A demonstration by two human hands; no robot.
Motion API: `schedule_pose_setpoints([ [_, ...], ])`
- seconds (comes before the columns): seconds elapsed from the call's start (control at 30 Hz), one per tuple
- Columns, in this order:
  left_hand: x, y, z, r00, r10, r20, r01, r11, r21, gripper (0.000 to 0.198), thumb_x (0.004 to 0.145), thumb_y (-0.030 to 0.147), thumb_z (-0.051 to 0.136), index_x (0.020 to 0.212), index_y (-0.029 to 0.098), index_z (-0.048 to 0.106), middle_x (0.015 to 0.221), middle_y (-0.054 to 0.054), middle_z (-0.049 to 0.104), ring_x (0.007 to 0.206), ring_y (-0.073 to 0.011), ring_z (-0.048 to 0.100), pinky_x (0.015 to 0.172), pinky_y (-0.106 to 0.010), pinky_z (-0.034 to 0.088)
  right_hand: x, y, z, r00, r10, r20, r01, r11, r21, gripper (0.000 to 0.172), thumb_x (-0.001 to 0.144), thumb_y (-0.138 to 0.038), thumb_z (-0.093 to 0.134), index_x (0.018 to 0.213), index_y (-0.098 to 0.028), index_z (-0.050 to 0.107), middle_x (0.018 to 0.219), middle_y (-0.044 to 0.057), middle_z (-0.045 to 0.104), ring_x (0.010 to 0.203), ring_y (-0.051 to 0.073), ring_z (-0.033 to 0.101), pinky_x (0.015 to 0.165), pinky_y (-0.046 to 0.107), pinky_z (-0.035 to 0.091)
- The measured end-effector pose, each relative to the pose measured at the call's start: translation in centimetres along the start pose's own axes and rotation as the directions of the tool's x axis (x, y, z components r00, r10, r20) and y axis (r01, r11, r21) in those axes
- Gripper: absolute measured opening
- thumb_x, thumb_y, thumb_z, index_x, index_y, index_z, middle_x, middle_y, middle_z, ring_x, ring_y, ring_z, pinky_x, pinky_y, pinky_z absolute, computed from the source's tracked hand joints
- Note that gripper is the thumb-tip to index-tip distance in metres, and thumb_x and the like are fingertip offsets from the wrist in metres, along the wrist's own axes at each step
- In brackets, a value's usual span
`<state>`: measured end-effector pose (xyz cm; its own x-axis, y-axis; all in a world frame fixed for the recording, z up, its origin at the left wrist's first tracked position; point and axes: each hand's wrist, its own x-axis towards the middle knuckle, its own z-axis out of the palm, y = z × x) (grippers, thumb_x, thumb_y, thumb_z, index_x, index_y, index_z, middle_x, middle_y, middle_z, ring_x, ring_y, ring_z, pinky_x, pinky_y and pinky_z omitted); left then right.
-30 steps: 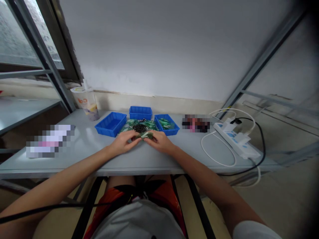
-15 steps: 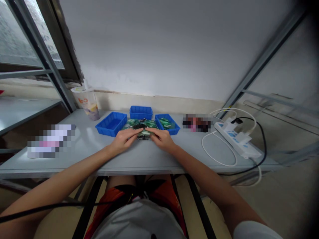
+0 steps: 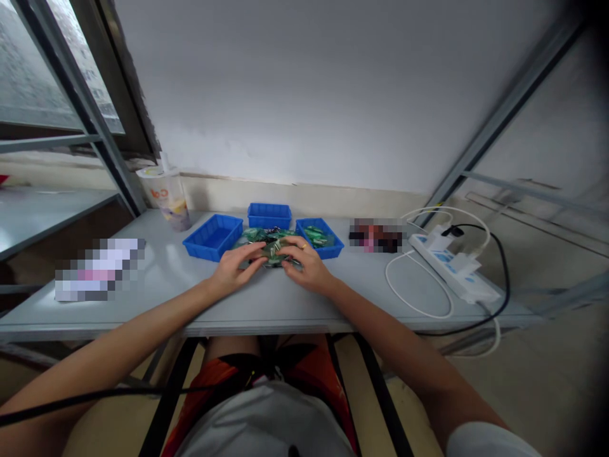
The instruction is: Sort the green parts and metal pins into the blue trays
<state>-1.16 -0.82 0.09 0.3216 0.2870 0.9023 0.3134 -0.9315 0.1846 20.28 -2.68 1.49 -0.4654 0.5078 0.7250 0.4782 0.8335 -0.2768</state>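
Note:
My left hand (image 3: 233, 270) and my right hand (image 3: 307, 266) meet at the middle of the grey table (image 3: 266, 301), fingers curled round a small green piece (image 3: 275, 249) held between them. Just beyond lies a heap of green and black small parts (image 3: 266, 238) on a clear bag. Three blue trays ring the heap: a left tray (image 3: 212, 237), a back tray (image 3: 269, 215) and a right tray (image 3: 320, 237) holding green pieces.
A drink cup with a lid (image 3: 166, 197) stands at the back left. A white power strip (image 3: 451, 270) with white and black cables lies at the right. Blurred patches sit at the left (image 3: 98, 270) and right of the trays (image 3: 375, 236). Metal frame posts flank the table.
Both hands have slid forward from the table's middle to the heap of parts, still together on the small green piece. Nothing else moved.

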Motion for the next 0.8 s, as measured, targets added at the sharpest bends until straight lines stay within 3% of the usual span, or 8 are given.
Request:
schedule_pose_setpoints([
  [0.13,-0.09,-0.03,0.1,0.999,0.019,0.028,-0.019,1.0,0.008,0.036,0.08,0.02,0.063,0.115,0.019,0.055,0.085,-0.004,0.071,0.073,-0.014,0.068,0.074,-0.026,0.054,0.32,-0.31,0.14,0.999,0.039,-0.016,-0.039,0.999,-0.007,0.024,0.081,-0.03,0.057,0.104,-0.023,0.059,0.117,0.01,0.05,0.105,0.021,0.05,0.089,0.041,0.046],
  [0.27,-0.04,-0.26,0.05,0.997,0.061,0.047,-0.061,0.998,-0.009,0.023,0.08,0.018,0.062,0.103,0.018,0.059,0.085,-0.004,0.07,0.076,-0.0141,0.065,0.071,-0.026,0.054,0.33,-0.73,0.04,0.981,0.074,0.179,-0.095,0.989,0.112,0.041,0.081,-0.035,0.058,0.119,-0.021,0.05,0.102,0.008,0.056,0.089,0.017,0.055,0.08,0.035,0.05],
  [0.37,0.19,-0.15,-0.25,0.98,0.113,0.162,-0.112,0.994,-0.015,0.016,0.083,0.017,0.057,0.099,0.018,0.06,0.091,-0.007,0.069,0.089,-0.0174,0.063,0.08,-0.032,0.053,0.22,-0.73,0.17,0.965,0.105,0.24,-0.154,0.969,0.195,0.052,0.078,-0.039,0.061,0.124,-0.019,0.045,0.103,0.008,0.058,0.082,0.015,0.057,0.072,0.031,0.051],
  [0.47,0.47,0.07,-0.5,0.939,0.18,0.294,-0.173,0.984,-0.051,0.021,0.085,0.014,0.051,0.105,0.019,0.058,0.108,-0.01,0.065,0.106,-0.0202,0.057,0.089,-0.038,0.049,0.16,-0.37,0.48,0.963,0.196,0.184,-0.24,0.935,0.262,0.05,0.078,-0.04,0.061,0.121,-0.018,0.046,0.105,0.008,0.059,0.079,0.014,0.059,0.067,0.027,0.052],
  [0.53,0.6,0.04,-0.5,0.954,0.144,0.264,-0.134,0.99,-0.053,0.025,0.085,0.014,0.051,0.109,0.019,0.055,0.114,-0.012,0.061,0.11,-0.0211,0.054,0.092,-0.04,0.048,0.18,-0.1,0.64,0.958,0.255,0.132,-0.284,0.91,0.301,0.04,0.082,-0.037,0.056,0.115,-0.017,0.05,0.101,0.007,0.061,0.079,0.013,0.06,0.065,0.025,0.052],
  [0.6,0.64,-0.12,-0.37,0.984,0.016,0.18,-0.01,0.999,-0.036,0.029,0.083,0.018,0.056,0.113,0.017,0.053,0.113,-0.013,0.058,0.106,-0.0214,0.055,0.089,-0.039,0.048,0.22,0.08,0.7,0.95,0.291,0.11,-0.311,0.893,0.325,0.032,0.084,-0.034,0.053,0.111,-0.017,0.053,0.097,0.006,0.062,0.075,0.012,0.06,0.061,0.023,0.051],
  [0.67,0.61,-0.31,-0.22,0.982,-0.123,0.147,0.131,0.99,-0.05,0.037,0.082,0.024,0.06,0.117,0.016,0.05,0.107,-0.012,0.059,0.097,-0.0202,0.058,0.083,-0.036,0.051,0.25,0.16,0.64,0.945,0.297,0.135,-0.325,0.892,0.315,0.027,0.084,-0.032,0.053,0.107,-0.017,0.055,0.092,0.005,0.063,0.066,0.01,0.059,0.057,0.022,0.05],
  [0.8,0.41,-0.38,-0.11,0.96,-0.157,0.231,0.175,0.983,-0.06,0.02,0.086,0.027,0.054,0.103,0.016,0.057,0.089,-0.006,0.064,0.08,-0.0155,0.062,0.072,-0.027,0.05,0.4,0.08,0.24,0.962,0.236,0.137,-0.264,0.933,0.243,0.024,0.084,-0.032,0.055,0.103,-0.018,0.06,0.093,0.004,0.066,0.069,0.011,0.062,0.062,0.024,0.05],
])
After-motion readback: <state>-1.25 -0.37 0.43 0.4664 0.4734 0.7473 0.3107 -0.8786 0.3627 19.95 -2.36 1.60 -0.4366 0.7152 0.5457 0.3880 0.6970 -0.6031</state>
